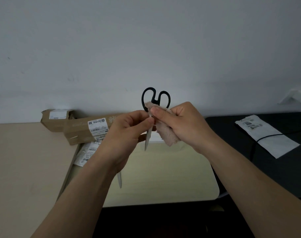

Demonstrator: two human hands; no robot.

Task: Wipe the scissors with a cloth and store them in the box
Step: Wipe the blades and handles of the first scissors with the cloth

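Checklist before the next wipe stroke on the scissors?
1. Left hand pinches scissors near the pivot: ok.
2. Right hand holds cloth against the scissors: ok.
3. Blades closed: not ok; they are spread, with one tip below the left wrist.
4. Blades clean: cannot tell.
5. Box open and ready: cannot tell.

scissors (156,101): showing black handles, silver-grey blades
cloth (168,134): looking pale pinkish beige
box (77,131): showing brown cardboard, white labels printed black
desk (26,160): appearing light beige
bag (273,143): showing white with black print
wall (146,40): looking pale grey
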